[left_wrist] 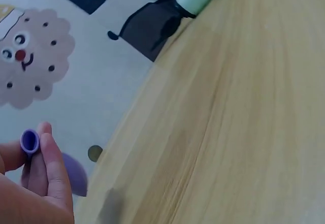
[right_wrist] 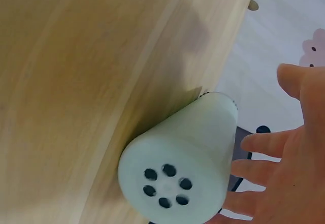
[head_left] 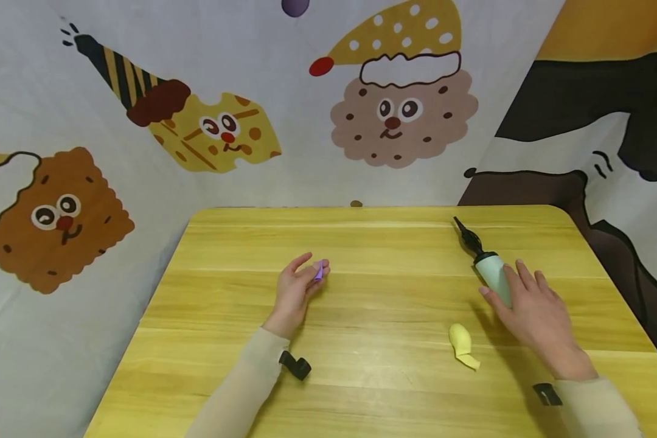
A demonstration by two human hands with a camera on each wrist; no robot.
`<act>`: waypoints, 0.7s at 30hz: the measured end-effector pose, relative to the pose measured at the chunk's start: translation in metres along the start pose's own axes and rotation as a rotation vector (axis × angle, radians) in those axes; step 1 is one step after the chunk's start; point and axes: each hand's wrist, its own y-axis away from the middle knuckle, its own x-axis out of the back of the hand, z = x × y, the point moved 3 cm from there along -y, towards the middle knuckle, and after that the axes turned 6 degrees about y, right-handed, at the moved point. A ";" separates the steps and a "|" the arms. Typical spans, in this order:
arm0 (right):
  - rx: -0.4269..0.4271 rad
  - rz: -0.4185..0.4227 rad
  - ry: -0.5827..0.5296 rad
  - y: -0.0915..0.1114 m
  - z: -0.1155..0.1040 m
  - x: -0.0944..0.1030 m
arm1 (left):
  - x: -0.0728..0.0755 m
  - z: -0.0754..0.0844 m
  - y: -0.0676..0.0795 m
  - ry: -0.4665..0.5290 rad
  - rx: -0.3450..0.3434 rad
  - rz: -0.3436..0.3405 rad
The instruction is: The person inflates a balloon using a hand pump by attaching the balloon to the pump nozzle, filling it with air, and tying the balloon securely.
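Note:
My left hand (head_left: 295, 295) pinches a small purple balloon (head_left: 320, 272) between thumb and fingers, above the left-middle of the table. In the left wrist view the round open mouth of the balloon (left_wrist: 24, 144) faces the camera, and part of its body shows behind the fingers. Over on the right, a pale green hand pump (head_left: 493, 277) with a black nozzle lies slantwise, nozzle pointing away. My right hand (head_left: 542, 313) hovers at its near end, fingers spread alongside the barrel; whether they touch it I cannot tell. The right wrist view shows the pump's holed end (right_wrist: 166, 188).
A limp yellow balloon (head_left: 461, 344) lies on the wooden table (head_left: 372, 340), left of my right forearm. Behind the table's far edge hangs a white cloth (head_left: 306, 182) printed with cartoon biscuits. Each wrist wears a black strap mount.

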 end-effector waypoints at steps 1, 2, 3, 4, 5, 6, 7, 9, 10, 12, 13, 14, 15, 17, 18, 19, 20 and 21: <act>-0.007 -0.011 -0.001 -0.001 0.002 -0.001 | 0.002 0.000 0.000 0.024 0.008 0.014; -0.013 -0.023 -0.002 -0.001 0.004 -0.001 | 0.004 0.000 0.000 0.046 0.017 0.024; -0.018 -0.032 -0.005 -0.002 0.005 -0.002 | 0.006 0.000 0.000 0.068 0.028 0.030; -0.021 -0.040 -0.007 -0.002 0.006 -0.003 | 0.008 0.000 0.000 0.087 0.040 0.034; -0.024 -0.046 -0.013 -0.003 0.007 -0.003 | 0.009 0.000 0.000 0.105 0.050 0.035; -0.026 -0.047 -0.019 -0.003 0.008 -0.004 | 0.010 0.000 0.000 0.127 0.064 0.036; -0.029 -0.049 -0.027 -0.004 0.008 -0.004 | 0.012 0.000 -0.001 0.151 0.076 0.037; -0.036 -0.050 -0.040 -0.004 0.009 -0.004 | 0.015 -0.002 -0.001 0.206 0.101 0.041; -0.042 -0.053 -0.043 -0.004 0.010 -0.004 | 0.016 -0.002 -0.001 0.236 0.111 0.049; -0.057 -0.067 -0.042 -0.004 0.011 -0.004 | 0.019 -0.003 -0.002 0.281 0.126 0.064; -0.066 -0.082 -0.038 -0.004 0.011 -0.004 | 0.020 -0.004 -0.003 0.298 0.132 0.072; -0.073 -0.095 -0.031 -0.004 0.012 -0.004 | 0.021 -0.004 -0.003 0.314 0.135 0.080; -0.079 -0.106 -0.026 -0.004 0.013 -0.004 | 0.021 -0.004 -0.003 0.326 0.137 0.088; -0.091 -0.134 -0.016 -0.004 0.014 -0.004 | 0.022 -0.003 -0.003 0.339 0.132 0.089; -0.094 -0.141 -0.012 -0.004 0.014 -0.004 | 0.022 -0.003 -0.003 0.342 0.128 0.089; -0.096 -0.144 -0.008 -0.005 0.015 -0.004 | 0.021 -0.002 -0.003 0.350 0.125 0.093; -0.100 -0.147 -0.006 -0.005 0.015 -0.005 | 0.021 -0.002 -0.003 0.354 0.121 0.093; -0.102 -0.149 -0.006 -0.006 0.015 -0.005 | 0.021 -0.001 -0.003 0.356 0.118 0.093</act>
